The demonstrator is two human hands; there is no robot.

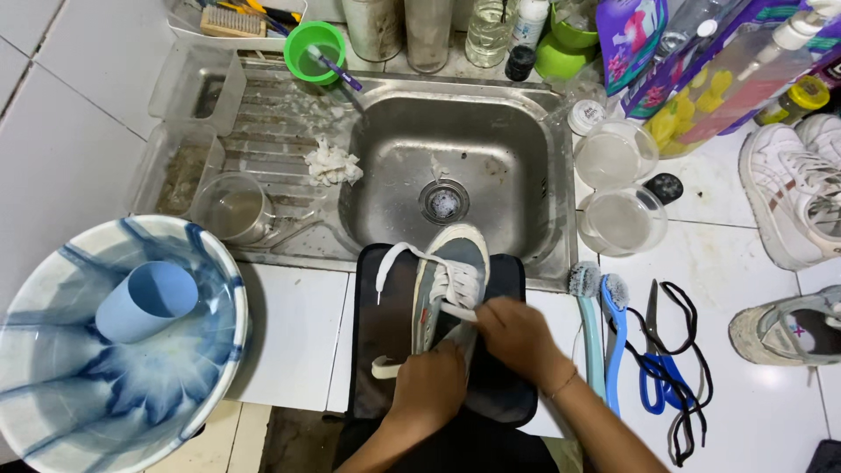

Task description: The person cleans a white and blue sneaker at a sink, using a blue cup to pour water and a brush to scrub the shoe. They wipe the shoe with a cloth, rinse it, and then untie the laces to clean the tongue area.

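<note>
A grey sneaker (448, 263) with a white toe cap lies on a black mat (385, 315) at the front edge of the steel sink (491, 140), toe pointing toward the drain. White laces (399, 258) hang loose over its left side. My right hand (519, 337) pinches the laces over the tongue. My left hand (429, 385) grips the heel end of the shoe and holds it down.
A blue-white basin (53, 385) holding a light blue cup (144, 300) sits at the left. Two brushes (600, 315), blue-handled scissors (653, 368) and a black cord lie at the right. Other sneakers (793, 193), clear tubs (618, 219) and bottles surround the sink.
</note>
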